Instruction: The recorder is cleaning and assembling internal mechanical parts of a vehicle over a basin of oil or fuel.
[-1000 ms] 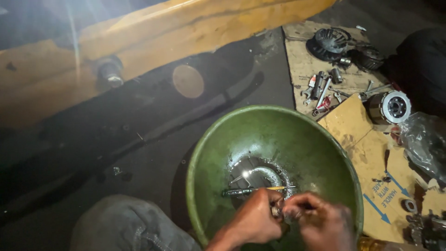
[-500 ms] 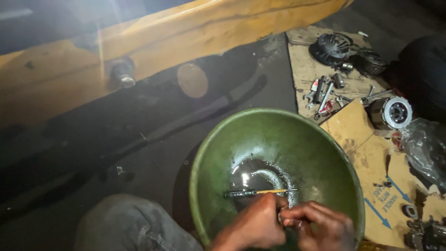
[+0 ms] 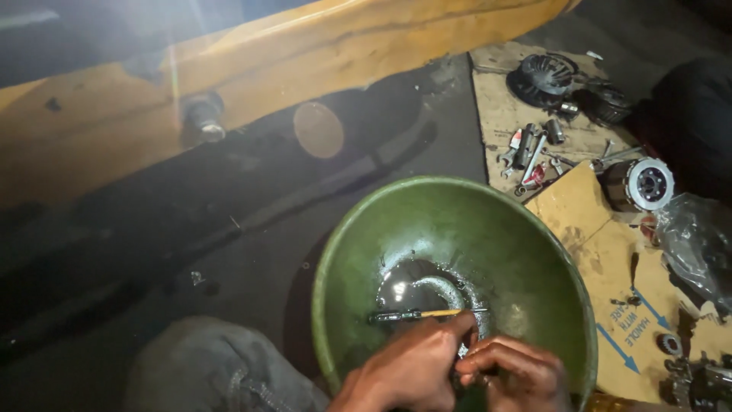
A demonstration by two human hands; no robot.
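A large green basin (image 3: pixel 358 259) stands on the dark floor, with a pool of dark liquid (image 3: pixel 415 288) at its bottom. A thin brush with a yellow handle (image 3: pixel 427 313) lies across that pool. My left hand (image 3: pixel 412 370) and my right hand (image 3: pixel 518 375) meet over the basin's near side, fingertips pressed together. Both close around a small part (image 3: pixel 462 352) that is mostly hidden by the fingers. The left fingertips sit just below the brush handle.
A long yellow painted beam (image 3: pixel 252 84) runs across the top. Flattened cardboard (image 3: pixel 602 252) on the right carries a round metal drum part (image 3: pixel 640 185), a black finned wheel (image 3: pixel 543 76), several small tools (image 3: pixel 530 156) and a crumpled plastic bag (image 3: pixel 698 244). A grey-clad knee (image 3: pixel 213 374) is at lower left.
Both hands have stayed together over the near side of the basin and shifted slightly down and right. The brush has not moved.
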